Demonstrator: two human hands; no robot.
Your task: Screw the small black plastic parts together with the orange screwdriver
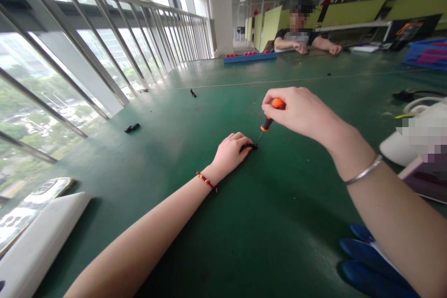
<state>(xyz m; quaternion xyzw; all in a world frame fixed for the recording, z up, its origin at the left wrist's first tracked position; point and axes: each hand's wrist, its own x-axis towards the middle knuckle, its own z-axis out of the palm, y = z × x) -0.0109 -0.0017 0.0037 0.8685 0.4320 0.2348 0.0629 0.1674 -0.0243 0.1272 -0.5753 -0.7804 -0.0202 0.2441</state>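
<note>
On the green table [195, 149], my left hand [232, 151] pinches a small black part [252, 146] and keeps it against the tabletop. My right hand [300, 111] is wrapped round the orange and black handle of a screwdriver [267, 123]. The screwdriver leans, its thin metal shaft running down to the far end of the black part, just beyond my left fingertips. Whether the tip sits inside the part is too small to tell.
Small black pieces [132, 128] lie to the left and farther back. A white box [45, 242] is at the near left, a blue glove [373, 265] at the near right. A blue tray [250, 57] and a seated person [296, 37] are across the table. White and purple items stand right.
</note>
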